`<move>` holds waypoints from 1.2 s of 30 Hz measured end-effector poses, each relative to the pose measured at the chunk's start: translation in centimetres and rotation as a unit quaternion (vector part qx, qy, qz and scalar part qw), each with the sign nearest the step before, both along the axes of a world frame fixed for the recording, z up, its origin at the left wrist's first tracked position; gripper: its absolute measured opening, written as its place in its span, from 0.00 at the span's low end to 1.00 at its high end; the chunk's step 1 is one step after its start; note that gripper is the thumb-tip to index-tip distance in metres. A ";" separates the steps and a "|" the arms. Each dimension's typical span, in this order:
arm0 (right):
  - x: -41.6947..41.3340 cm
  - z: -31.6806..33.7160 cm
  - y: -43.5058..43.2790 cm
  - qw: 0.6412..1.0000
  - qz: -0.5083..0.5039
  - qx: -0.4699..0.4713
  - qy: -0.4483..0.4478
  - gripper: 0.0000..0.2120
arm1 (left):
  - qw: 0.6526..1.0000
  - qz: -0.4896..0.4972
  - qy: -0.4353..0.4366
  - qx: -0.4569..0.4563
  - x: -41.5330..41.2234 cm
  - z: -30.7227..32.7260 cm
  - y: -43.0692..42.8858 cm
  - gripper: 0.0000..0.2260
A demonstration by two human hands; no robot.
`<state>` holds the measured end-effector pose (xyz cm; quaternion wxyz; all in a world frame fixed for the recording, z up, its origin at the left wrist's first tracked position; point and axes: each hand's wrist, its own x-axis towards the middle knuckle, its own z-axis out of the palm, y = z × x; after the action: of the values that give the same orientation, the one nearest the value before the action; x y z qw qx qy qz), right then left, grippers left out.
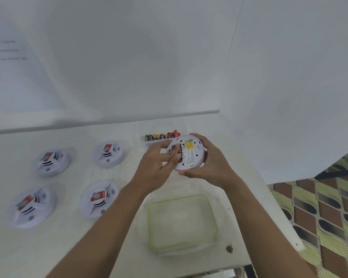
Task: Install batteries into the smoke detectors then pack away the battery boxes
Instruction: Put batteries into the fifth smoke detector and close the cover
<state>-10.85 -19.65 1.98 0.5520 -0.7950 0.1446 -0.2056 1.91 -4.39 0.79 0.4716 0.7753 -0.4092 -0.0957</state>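
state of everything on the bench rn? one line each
Held smoke detector: back up, battery bay uncovered, batteries inside.
Right hand: holds that detector's rim.
Left hand: fingertips at bay; pinching or pressing unclear.
Four other detectors: face up, untouched.
Battery box: open, more batteries inside.
Lid: off, flat on table.

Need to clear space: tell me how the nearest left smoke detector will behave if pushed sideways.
The nearest left smoke detector sits flat on its wide round base on the table, so it should slide rather than tip. Its white plastic shell looks stiff and probably light. Stood on edge, its round rim might roll.
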 end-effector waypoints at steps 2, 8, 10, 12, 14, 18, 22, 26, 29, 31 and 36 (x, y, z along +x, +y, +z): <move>0.1 0.0 0.0 1.000 0.007 0.005 0.001 0.44 | 1.000 -0.001 -0.001 0.015 0.2 0.1 0.2 0.21; 0.7 -0.4 0.6 1.000 0.010 0.014 0.000 0.44 | 0.998 -0.038 -0.015 0.037 1.6 1.8 1.1 0.14; 0.7 -0.5 0.7 1.000 0.004 0.001 0.005 0.43 | 0.999 -0.008 -0.028 0.016 2.2 2.5 1.5 0.11; 0.6 -0.7 0.6 1.000 -0.010 -0.005 0.007 0.43 | 0.997 0.037 -0.065 0.034 3.1 3.3 2.1 0.07; 0.3 -1.0 0.5 1.000 -0.021 0.001 0.006 0.44 | 0.983 0.023 -0.115 0.139 4.2 4.0 2.3 0.05; 0.2 -1.0 0.4 1.000 -0.026 -0.001 0.003 0.44 | 0.903 -0.070 -0.211 0.368 4.0 4.9 0.9 0.13; 0.4 -1.2 0.2 0.999 -0.032 -0.003 0.001 0.46 | 0.777 -0.095 -0.331 0.527 2.5 4.1 -0.8 0.12; 0.3 -1.5 -0.1 0.999 -0.038 0.004 0.003 0.48 | 0.728 -0.093 -0.344 0.586 1.5 3.2 -0.9 0.10; 0.1 -1.6 -0.4 0.999 -0.039 0.010 0.003 0.48 | 0.723 -0.080 -0.352 0.589 1.2 2.8 -0.8 0.10; -0.1 -1.6 -0.6 0.999 -0.037 0.032 -0.007 0.46 | 0.738 -0.080 -0.356 0.567 1.4 2.6 -0.8 0.07; 0.0 -1.5 -1.0 0.998 -0.043 0.033 -0.014 0.45 | 0.799 -0.088 -0.305 0.511 1.9 2.4 -0.5 0.14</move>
<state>-10.81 -20.68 0.52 0.5703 -0.7668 0.1771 -0.2352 3.82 -4.87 3.22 -0.1528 0.8536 -0.4897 -0.0907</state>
